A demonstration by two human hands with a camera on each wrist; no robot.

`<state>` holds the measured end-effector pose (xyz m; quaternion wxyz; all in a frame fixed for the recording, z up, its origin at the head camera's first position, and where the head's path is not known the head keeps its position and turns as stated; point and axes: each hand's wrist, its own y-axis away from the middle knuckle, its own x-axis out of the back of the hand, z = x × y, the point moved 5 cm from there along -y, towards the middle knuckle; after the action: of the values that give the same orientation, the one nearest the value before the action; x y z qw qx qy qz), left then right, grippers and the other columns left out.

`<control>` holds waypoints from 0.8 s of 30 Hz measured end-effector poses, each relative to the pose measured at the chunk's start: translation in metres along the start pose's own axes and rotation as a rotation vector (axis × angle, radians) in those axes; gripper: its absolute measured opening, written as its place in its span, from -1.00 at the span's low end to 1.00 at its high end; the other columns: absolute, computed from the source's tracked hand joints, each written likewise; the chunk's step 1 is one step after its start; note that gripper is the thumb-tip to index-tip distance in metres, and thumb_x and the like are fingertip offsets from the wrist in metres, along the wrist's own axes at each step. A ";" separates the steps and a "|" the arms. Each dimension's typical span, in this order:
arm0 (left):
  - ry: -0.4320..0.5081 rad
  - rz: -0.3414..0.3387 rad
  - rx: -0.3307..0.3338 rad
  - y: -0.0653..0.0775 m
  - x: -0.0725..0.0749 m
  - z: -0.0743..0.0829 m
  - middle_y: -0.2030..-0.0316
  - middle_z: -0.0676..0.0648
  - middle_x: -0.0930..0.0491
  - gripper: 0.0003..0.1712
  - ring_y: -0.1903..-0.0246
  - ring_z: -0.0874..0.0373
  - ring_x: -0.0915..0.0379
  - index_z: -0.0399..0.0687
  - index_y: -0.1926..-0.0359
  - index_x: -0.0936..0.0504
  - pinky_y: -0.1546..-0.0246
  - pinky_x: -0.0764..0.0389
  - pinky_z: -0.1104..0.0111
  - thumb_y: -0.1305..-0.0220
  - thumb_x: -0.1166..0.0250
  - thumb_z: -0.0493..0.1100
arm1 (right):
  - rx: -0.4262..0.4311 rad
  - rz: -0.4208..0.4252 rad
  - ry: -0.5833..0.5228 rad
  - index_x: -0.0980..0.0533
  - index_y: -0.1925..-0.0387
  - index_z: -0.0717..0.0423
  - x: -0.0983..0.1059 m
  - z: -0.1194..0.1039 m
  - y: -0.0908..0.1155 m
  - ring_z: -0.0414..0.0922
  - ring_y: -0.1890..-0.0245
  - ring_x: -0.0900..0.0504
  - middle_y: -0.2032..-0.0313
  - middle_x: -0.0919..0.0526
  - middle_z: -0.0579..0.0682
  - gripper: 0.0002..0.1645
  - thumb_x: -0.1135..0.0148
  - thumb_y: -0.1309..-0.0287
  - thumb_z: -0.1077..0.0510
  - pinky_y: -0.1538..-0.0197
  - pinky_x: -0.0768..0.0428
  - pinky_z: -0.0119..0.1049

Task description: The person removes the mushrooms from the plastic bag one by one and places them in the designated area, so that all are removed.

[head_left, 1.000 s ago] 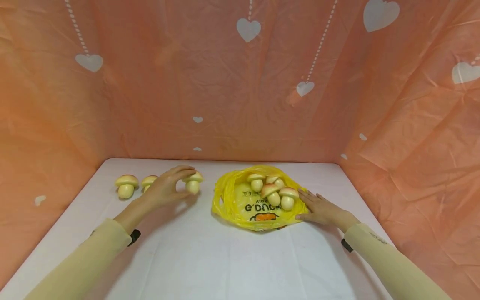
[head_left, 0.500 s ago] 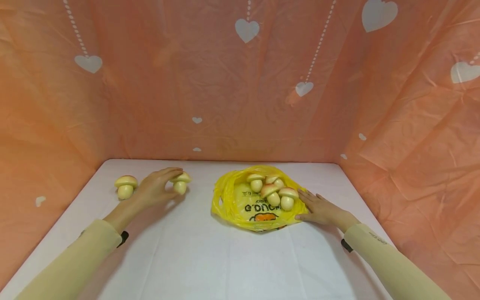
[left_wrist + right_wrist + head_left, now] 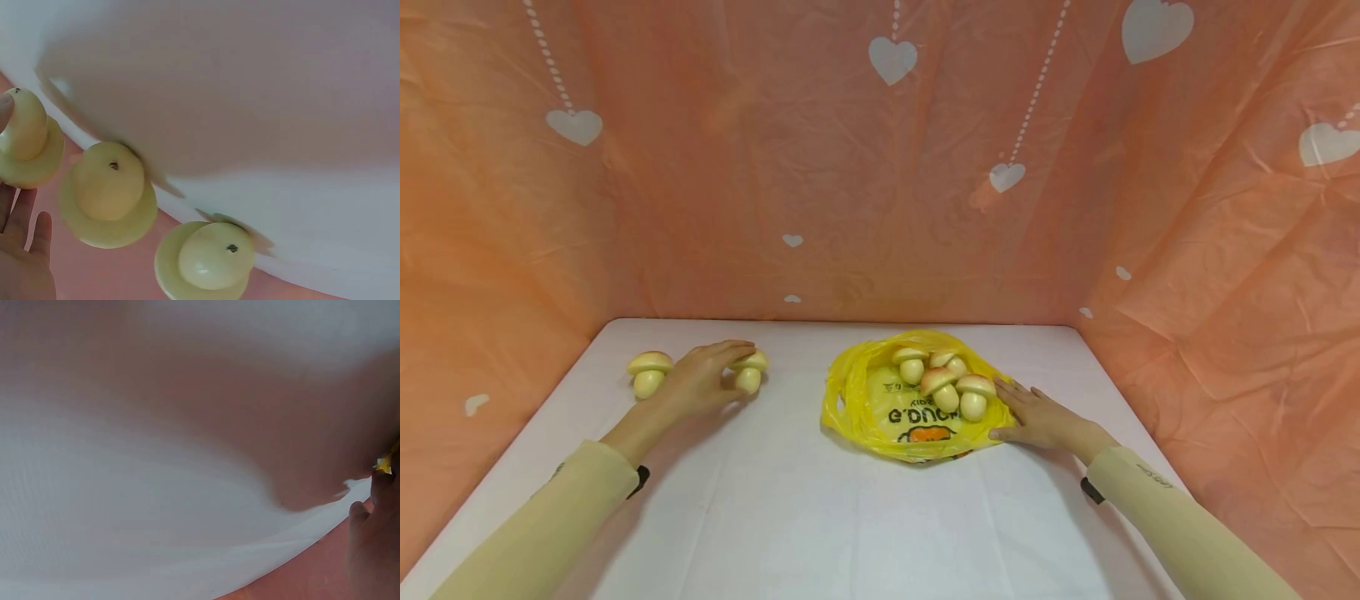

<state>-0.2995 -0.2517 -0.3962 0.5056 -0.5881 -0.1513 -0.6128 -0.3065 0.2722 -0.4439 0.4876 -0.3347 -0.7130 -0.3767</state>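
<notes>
My left hand holds a cream mushroom with a reddish-tinged cap, thumb at its stem and fingers at its cap. In the left wrist view, a second mushroom stands close beside the held mushroom; the hand hides it from the head view. Farther left is a third mushroom. My right hand lies flat with straight fingers at the right edge of a yellow plastic bag. Several more mushrooms lie on the bag's right part.
A white-covered table carries everything. Orange cloth printed with white hearts rises behind it and along both sides. The bag sits right of the middle, a stretch of table between it and the left hand.
My left hand has moved left with the mushroom, bringing it closer to the two mushrooms on the left and covering one from the head view. The right hand and bag stay put.
</notes>
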 end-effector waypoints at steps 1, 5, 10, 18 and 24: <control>-0.002 -0.005 0.003 0.001 -0.001 -0.002 -0.24 -0.27 -0.60 -0.21 -0.20 -0.30 -0.53 -0.30 -0.29 -0.59 -0.22 -0.48 -0.18 -0.01 -0.64 -0.23 | -0.001 -0.001 0.001 -0.01 -0.61 0.33 0.000 0.000 0.000 0.40 -0.58 0.07 -0.61 0.02 0.32 0.21 -0.17 -0.36 -0.43 -0.55 0.10 0.35; -0.015 -0.035 0.006 0.003 -0.004 -0.009 -0.26 -0.28 -0.58 -0.20 -0.23 -0.31 -0.51 -0.30 -0.29 -0.58 -0.25 -0.47 -0.17 0.00 -0.65 -0.23 | 0.002 0.000 -0.001 -0.02 -0.60 0.34 0.000 0.000 0.000 0.41 -0.57 0.06 -0.60 0.02 0.33 0.21 -0.17 -0.36 -0.43 -0.55 0.10 0.36; -0.017 -0.060 0.010 0.004 -0.006 -0.012 -0.27 -0.30 -0.57 -0.18 -0.25 -0.32 -0.48 -0.32 -0.31 -0.56 -0.26 -0.46 -0.19 0.01 -0.65 -0.24 | 0.002 0.000 0.003 -0.01 -0.61 0.33 0.000 0.000 0.000 0.40 -0.57 0.06 -0.61 0.02 0.33 0.20 -0.16 -0.37 -0.42 -0.55 0.10 0.35; -0.014 -0.074 0.020 0.005 -0.006 -0.012 -0.29 -0.30 -0.55 -0.19 -0.26 -0.32 -0.47 -0.31 -0.32 -0.55 -0.26 -0.44 -0.21 -0.03 -0.63 -0.24 | 0.011 -0.001 0.017 -0.02 -0.60 0.34 -0.001 0.000 -0.001 0.41 -0.57 0.05 -0.60 0.02 0.34 0.19 -0.16 -0.37 -0.42 -0.55 0.08 0.36; -0.011 -0.071 0.017 0.006 -0.007 -0.012 -0.29 -0.30 -0.55 -0.19 -0.27 -0.32 -0.46 -0.31 -0.32 -0.55 -0.26 -0.44 -0.22 -0.02 -0.62 -0.25 | 0.002 -0.004 0.006 -0.01 -0.60 0.34 -0.002 0.002 -0.002 0.41 -0.57 0.07 -0.60 0.02 0.34 0.21 -0.16 -0.36 -0.43 -0.55 0.10 0.36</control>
<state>-0.3027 -0.2603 -0.4082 0.4877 -0.5813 -0.1800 -0.6259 -0.3084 0.2726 -0.4464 0.4893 -0.3315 -0.7125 -0.3782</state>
